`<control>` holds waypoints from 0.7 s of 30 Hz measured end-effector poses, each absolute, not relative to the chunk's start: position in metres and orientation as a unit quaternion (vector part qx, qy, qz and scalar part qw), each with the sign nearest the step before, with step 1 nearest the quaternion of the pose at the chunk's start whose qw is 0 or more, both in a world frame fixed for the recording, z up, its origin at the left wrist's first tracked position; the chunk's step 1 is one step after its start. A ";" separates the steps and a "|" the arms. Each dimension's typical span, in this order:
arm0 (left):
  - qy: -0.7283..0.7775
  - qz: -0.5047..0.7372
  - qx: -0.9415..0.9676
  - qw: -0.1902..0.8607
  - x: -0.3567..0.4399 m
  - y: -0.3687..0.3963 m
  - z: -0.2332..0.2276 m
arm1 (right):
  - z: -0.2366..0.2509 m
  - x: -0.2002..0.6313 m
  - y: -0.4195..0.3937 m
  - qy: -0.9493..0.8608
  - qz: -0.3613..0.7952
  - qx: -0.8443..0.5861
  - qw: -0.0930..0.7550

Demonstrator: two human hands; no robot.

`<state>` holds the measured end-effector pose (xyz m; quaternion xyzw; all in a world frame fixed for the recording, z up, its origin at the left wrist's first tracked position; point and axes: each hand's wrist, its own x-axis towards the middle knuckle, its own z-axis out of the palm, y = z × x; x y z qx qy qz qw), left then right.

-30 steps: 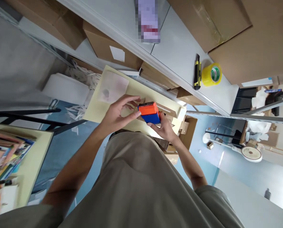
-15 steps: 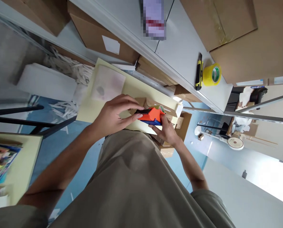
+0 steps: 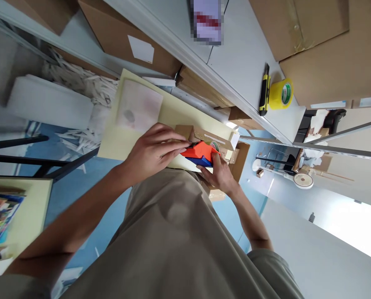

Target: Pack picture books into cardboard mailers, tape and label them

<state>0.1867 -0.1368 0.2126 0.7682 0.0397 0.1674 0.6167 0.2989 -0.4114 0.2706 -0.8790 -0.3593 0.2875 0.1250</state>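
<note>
so far the left hand (image 3: 152, 151) and right hand (image 3: 218, 174) pinch the orange-blue tape dispenser (image 3: 200, 153) over the cardboard box (image 3: 200, 135), whose flaps look unsealed.

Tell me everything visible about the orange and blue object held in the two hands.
The orange and blue tape dispenser looks like hard plastic: an orange upper body over a blue underside, with a dark strip at its left end. It is tilted above a small cardboard box on the pale yellow table. The left hand covers its left end with fingers laid over the top; the right hand grips it from below. A green-printed tape roll shows just behind it.
</note>
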 end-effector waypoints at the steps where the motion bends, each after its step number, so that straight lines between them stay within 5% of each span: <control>1: 0.042 0.160 0.762 0.626 0.187 -0.138 0.210 | 0.271 0.298 -0.412 -0.355 0.294 -0.879 0.125; 12: 0.092 0.027 0.659 0.746 0.185 -0.137 0.208 | 0.304 0.298 -0.410 -0.344 0.372 -0.857 0.094; 21: 0.248 -0.080 0.458 0.850 0.183 -0.194 0.148 | 0.324 0.310 -0.393 -0.273 0.493 -0.825 0.035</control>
